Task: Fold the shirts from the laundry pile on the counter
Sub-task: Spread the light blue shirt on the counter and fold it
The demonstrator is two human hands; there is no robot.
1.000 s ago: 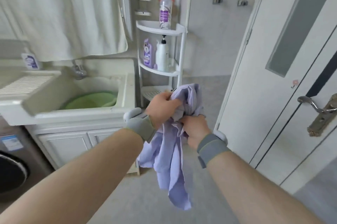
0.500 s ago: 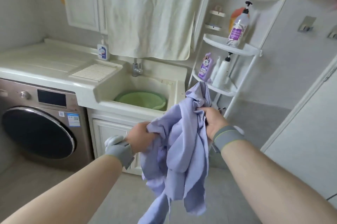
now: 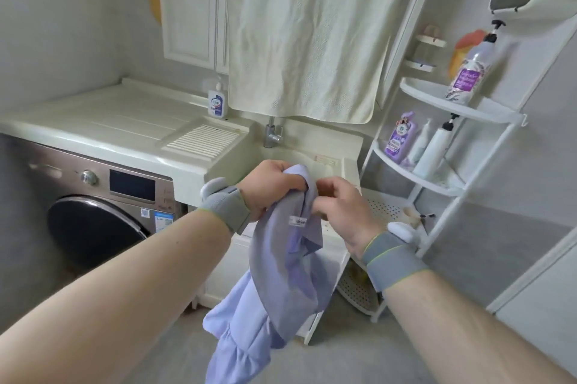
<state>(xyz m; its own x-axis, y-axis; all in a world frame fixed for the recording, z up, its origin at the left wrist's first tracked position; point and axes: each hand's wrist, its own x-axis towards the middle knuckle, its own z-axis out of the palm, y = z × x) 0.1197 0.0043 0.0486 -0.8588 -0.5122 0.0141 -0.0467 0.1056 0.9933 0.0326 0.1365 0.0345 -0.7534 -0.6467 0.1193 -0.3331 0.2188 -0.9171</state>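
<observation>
A lilac shirt [image 3: 274,277] hangs in the air in front of me, bunched at its top, with a small white label showing near the collar. My left hand [image 3: 268,186] grips the bunched top of the shirt in a fist. My right hand [image 3: 340,211] sits just to the right of it, fingers curled and pinching the fabric near the collar. The rest of the shirt drops toward the floor between my forearms. The cream counter [image 3: 103,121] lies beyond, to the left, above the washing machine.
A washing machine [image 3: 93,211] stands under the counter at left. A sink with a tap [image 3: 273,135] is behind my hands. A big towel [image 3: 306,33] hangs above it. A white corner rack [image 3: 443,146] with bottles stands at right.
The view has swung left and closer to the sink and counter. My hands came together at the top of the shirt; the left hand moved up to the bunched collar area.
</observation>
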